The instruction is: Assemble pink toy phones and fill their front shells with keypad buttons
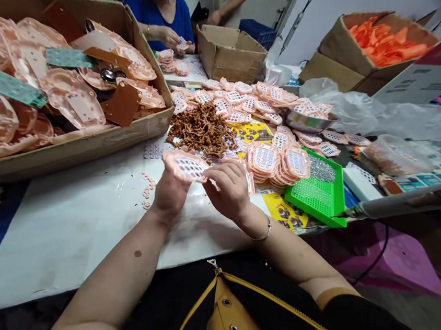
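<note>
A pink plastic panel (189, 168) with rows of dark holes is tilted up above the white tabletop. My left hand (169, 191) grips it from the left, fingers behind it. At its right edge, my right hand (228, 188) has its fingers closed together; whether a small part is between them cannot be seen. Just beyond the hands lies a heap of small brown parts (201, 130). To the right stand stacks of similar pink panels (263, 159), and more pink panels (237, 100) are spread behind.
A large cardboard box (123, 136) of pink shells and green circuit boards stands at left. A green tray (336, 195) holds small metal pieces. A metal pipe (417, 199) juts in from the right. Across the table, a person (169, 28) in blue handles a panel.
</note>
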The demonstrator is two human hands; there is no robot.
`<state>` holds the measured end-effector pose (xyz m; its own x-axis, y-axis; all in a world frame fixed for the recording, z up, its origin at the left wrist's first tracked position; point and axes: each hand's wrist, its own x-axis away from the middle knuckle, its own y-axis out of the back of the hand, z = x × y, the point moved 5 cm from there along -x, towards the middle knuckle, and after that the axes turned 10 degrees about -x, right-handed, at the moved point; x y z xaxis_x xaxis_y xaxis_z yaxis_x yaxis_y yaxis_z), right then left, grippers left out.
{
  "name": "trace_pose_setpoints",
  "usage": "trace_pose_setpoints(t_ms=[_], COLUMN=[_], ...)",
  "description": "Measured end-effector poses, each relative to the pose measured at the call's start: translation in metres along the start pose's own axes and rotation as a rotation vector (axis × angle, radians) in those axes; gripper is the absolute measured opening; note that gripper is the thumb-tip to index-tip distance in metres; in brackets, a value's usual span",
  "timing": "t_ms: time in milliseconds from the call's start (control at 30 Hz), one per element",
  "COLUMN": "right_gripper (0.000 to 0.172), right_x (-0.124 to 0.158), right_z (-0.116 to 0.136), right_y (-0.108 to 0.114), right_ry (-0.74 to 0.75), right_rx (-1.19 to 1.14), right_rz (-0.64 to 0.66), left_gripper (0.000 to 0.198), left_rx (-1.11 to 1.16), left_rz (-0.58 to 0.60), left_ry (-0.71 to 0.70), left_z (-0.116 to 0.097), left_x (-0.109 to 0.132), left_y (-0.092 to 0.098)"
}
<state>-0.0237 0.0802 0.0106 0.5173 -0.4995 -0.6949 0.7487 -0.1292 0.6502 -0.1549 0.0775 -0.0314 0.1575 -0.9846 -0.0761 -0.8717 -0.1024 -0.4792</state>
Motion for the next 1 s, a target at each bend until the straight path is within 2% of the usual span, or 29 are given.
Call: trace_pose_setpoints(t_ms=[100,200,300,400,467,600,700,800,867,933,1000], right_gripper=[0.023,0.025,0.026,0.035,0.033,0.023,0.022,0.029,0.035,0.039,0.040], right_x=[-0.011,-0.021,-0.028,-0.032,-0.033,-0.035,-0.041,-0.051,-0.057,-0.062,-0.065], right_z=[0.011,0.022,0.027,0.026,0.028,0.045,0.046,0.037,0.032,0.030,0.032], right_y=[0.007,0.000,-0.007,-0.009,-0.015,-0.037,-0.044,-0.044,-0.040,-0.035,-0.035], right_ry=[-0.036,-0.027,-0.041,-0.107,-0.149,-0.129,-0.223,-0.389,-0.442,-0.447,-0.419], right_rx=[0.050,-0.005,-0.174,-0.384,-0.495,-0.580,-0.729,-1.028,-1.160,-1.206,-1.220], right_rz=[-0.020,0.084,0.117,0.044,0.039,0.202,0.177,0.110,0.054,0.002,0.002], left_gripper=[0.078,0.078,0.067,0.045,0.037,0.038,0.034,0.040,0.051,0.056,0.049], left_rx=[-0.130,-0.207,-0.188,-0.128,-0.063,0.023,0.153,0.292,0.292,0.241,0.170], left_rz=[0.052,0.037,-0.059,-0.185,-0.259,-0.287,-0.332,-0.411,-0.412,-0.369,-0.263], left_ry=[-0.240,-0.272,-0.252,-0.370,-0.393,-0.157,-0.042,-0.030,-0.054,-0.086,-0.123], left_z=[-0.018,-0.027,-0.042,-0.067,-0.076,-0.066,-0.055,-0.048,-0.046,-0.046,-0.046], left_x=[0.005,0.007,0.006,0.006,0.006,0.003,0.000,-0.006,-0.009,-0.008,-0.004], left_y=[-0.003,0.002,0.014,0.029,0.038,0.044,0.048,0.053,0.052,0.045,0.035])
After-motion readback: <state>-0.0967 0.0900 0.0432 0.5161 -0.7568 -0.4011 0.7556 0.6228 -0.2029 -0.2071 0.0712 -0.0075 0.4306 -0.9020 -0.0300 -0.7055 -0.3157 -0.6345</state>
